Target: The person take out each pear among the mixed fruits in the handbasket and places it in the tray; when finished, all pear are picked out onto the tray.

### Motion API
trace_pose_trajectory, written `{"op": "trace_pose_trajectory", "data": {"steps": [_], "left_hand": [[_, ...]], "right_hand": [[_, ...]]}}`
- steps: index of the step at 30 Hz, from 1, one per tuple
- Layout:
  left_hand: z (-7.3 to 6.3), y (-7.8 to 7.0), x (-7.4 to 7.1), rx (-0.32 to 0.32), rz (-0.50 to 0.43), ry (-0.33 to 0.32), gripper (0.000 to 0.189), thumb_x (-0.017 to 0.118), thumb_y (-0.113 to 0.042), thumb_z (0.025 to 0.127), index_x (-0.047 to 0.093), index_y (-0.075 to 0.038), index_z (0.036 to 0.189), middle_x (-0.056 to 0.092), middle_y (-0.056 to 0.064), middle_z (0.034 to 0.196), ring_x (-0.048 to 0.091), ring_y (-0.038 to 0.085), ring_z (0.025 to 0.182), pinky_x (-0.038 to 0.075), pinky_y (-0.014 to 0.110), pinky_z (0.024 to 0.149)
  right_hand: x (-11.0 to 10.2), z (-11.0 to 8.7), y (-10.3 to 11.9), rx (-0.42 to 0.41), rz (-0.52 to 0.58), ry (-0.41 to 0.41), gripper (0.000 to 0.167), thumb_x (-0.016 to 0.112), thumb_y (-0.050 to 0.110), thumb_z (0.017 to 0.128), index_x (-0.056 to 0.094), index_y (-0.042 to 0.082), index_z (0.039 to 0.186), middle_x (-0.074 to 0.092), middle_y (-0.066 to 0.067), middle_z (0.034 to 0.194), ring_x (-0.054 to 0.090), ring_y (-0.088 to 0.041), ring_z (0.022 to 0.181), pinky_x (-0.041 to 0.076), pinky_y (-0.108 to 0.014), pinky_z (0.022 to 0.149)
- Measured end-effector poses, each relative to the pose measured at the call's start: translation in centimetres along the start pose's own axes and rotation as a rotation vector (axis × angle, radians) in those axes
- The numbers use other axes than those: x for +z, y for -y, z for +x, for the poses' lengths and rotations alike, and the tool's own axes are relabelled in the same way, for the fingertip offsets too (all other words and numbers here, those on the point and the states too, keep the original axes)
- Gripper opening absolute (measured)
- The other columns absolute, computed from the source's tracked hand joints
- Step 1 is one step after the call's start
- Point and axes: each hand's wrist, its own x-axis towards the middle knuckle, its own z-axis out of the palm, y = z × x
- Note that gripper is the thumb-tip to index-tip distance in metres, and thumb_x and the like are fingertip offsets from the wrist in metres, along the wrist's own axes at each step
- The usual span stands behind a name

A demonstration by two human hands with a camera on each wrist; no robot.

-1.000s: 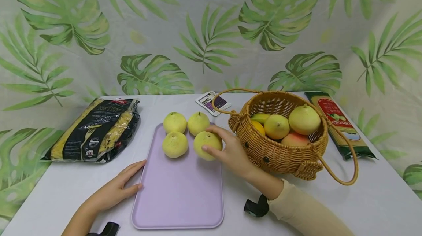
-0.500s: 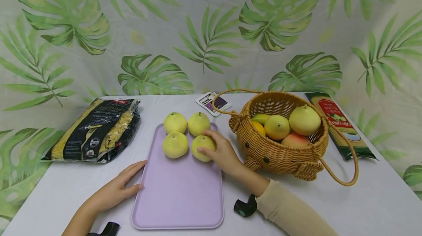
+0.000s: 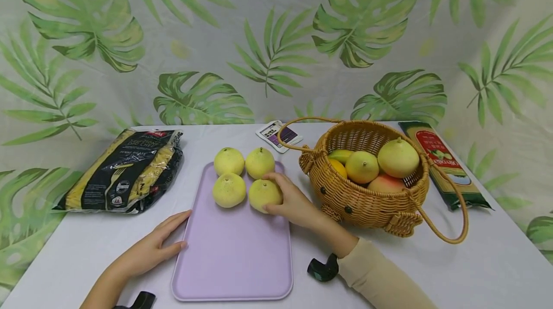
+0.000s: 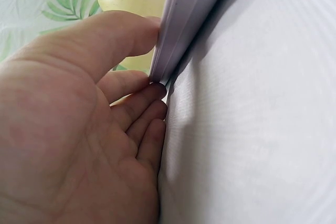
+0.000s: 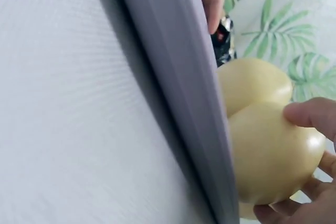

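Observation:
On the lilac tray [image 3: 232, 256] several round yellow-green fruits with short stems stand grouped at the far end. My right hand [image 3: 298, 206] holds the near right fruit [image 3: 263, 196], thumb on its near side and fingers round its right and far side. In the right wrist view, the thumb and fingertips touch this smooth fruit [image 5: 273, 153]. My left hand [image 3: 149, 249] rests beside the tray's left edge with fingers extended; its thumb and fingertips touch the rim. The left wrist view shows those fingers [image 4: 139, 106] against the tray's side [image 4: 181, 19].
A brown wicker basket [image 3: 371, 203] with looped handles holds mixed fruit, right of the tray. Behind it lies a green and tan packet [image 3: 445, 165]. A black pasta bag [image 3: 125, 170] lies at the left. A small white and purple packet [image 3: 278, 135] is at the back.
My right hand has moved left and set the fruit down on the tray near the others. Its thumb has since shifted right along the fruit. The left hand has stayed in place.

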Motion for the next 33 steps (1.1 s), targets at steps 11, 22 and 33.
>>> {"op": "trace_pose_trajectory", "data": {"steps": [11, 22, 33], "left_hand": [[-0.1, 0.1, 0.0, -0.008, 0.003, -0.003, 0.064, 0.059, -0.025, 0.087, 0.029, -0.012, 0.141, 0.027, 0.017, 0.141, 0.017, 0.041, 0.128, 0.016, 0.063, 0.096], [-0.1, 0.5, 0.0, -0.027, 0.000, -0.003, 0.065, 0.059, -0.027, 0.087, 0.027, -0.012, 0.142, 0.025, 0.017, 0.142, 0.016, 0.040, 0.129, 0.014, 0.063, 0.097], [0.0, 0.1, -0.1, -0.044, -0.008, 0.007, 0.066, 0.059, -0.029, 0.087, 0.026, -0.013, 0.142, 0.024, 0.016, 0.142, 0.015, 0.040, 0.129, 0.014, 0.063, 0.097]], "right_hand": [[1.2, 0.9, -0.2, -0.046, -0.016, -0.092, 0.061, 0.073, 0.007, 0.074, 0.044, 0.009, 0.128, 0.042, -0.008, 0.128, 0.039, -0.019, 0.118, 0.030, -0.040, 0.099], [-0.2, -0.1, 1.8, -0.062, -0.095, -0.103, 0.068, 0.073, 0.027, 0.076, 0.038, 0.014, 0.133, 0.035, -0.007, 0.138, 0.028, -0.018, 0.127, 0.024, -0.040, 0.103], [-7.8, -5.5, 5.9, -0.449, -0.290, -0.167, 0.068, 0.059, 0.042, 0.084, 0.033, 0.006, 0.135, 0.031, -0.010, 0.139, 0.024, -0.026, 0.129, 0.021, -0.039, 0.105]]}}
